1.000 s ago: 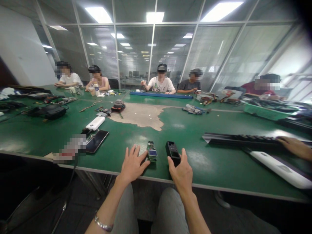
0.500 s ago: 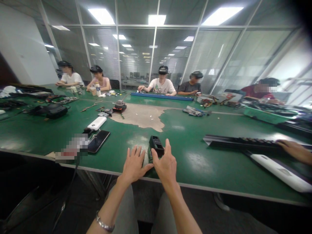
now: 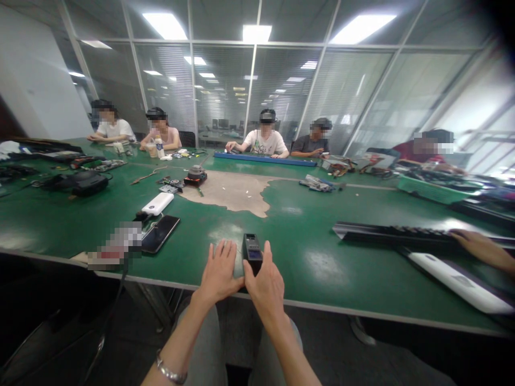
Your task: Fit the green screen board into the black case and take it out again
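A small black box-shaped device [image 3: 252, 246] with recessed openings in its top stands near the front edge of the green table. My right hand [image 3: 266, 287] spans its near end, thumb on the left side and fingers along the right side. The hand covers the device's lower part. Just left of it, my left hand [image 3: 220, 271] lies flat with fingers stretched forward. Its thumb reaches toward the right thumb, and no object shows in that hand.
A dark phone [image 3: 161, 234] and a white power bank [image 3: 158, 203] lie to the left. On the right, another person's hand [image 3: 477, 244] touches a long black strip [image 3: 382, 231] near a white long casing [image 3: 458, 281]. Several people sit across the green table [image 3: 306, 300].
The device has turned: its green circuit-board side is now out of sight and its top faces me more squarely. Both hands stay close to it, with the right hand slightly nearer.
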Tool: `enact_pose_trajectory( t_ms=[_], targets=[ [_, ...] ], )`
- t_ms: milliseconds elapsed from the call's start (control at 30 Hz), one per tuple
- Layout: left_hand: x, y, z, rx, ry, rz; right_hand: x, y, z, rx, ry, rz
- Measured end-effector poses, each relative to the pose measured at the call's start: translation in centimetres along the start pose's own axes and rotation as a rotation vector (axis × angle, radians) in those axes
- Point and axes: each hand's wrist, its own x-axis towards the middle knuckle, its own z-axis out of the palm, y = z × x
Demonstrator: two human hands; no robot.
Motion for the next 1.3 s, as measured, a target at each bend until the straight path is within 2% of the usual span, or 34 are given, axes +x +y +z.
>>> enact_pose_trajectory(
  t_ms=[267, 367, 567, 700, 833, 933, 1033, 1167, 1300],
  targets=[
    [0.1, 0.3, -0.2, 0.014, -0.024, -0.008, -0.5, 1.1, 0.9, 0.050, 0.080, -0.074],
    [0.1, 0.3, -0.3, 0.022, -0.021, -0.002, 0.0, 1.0, 0.6, 0.086, 0.081, -0.052],
    [0.2, 0.2, 0.1, 0.043, 0.000, 0.011, 0.9, 0.2, 0.2, 0.081, -0.008, 0.030],
    [0.3, 0.2, 0.2, 0.048, -0.008, 0.010, 1.5, -0.5, -0.6, 0.111, 0.025, 0.034],
    [0.2, 0.2, 0.2, 0.045, 0.013, 0.013, 2.7, -0.4, -2.2, 0.213, 0.102, 0.018],
    [0.2, 0.2, 0.3, 0.055, 0.026, 0.010, 3.4, 1.1, -3.2, 0.239, 0.177, 0.042],
    [0.3, 0.2, 0.4, 0.061, 0.026, 0.008, 3.5, 3.6, -3.6, 0.198, 0.208, 0.087],
    [0.3, 0.3, 0.5, 0.063, 0.030, 0.004, 3.2, 6.6, -3.2, 0.134, 0.195, 0.150],
    [0.4, 0.3, 0.5, 0.063, 0.018, -0.001, 2.9, 7.8, -2.5, 0.120, 0.174, 0.170]
  ],
)
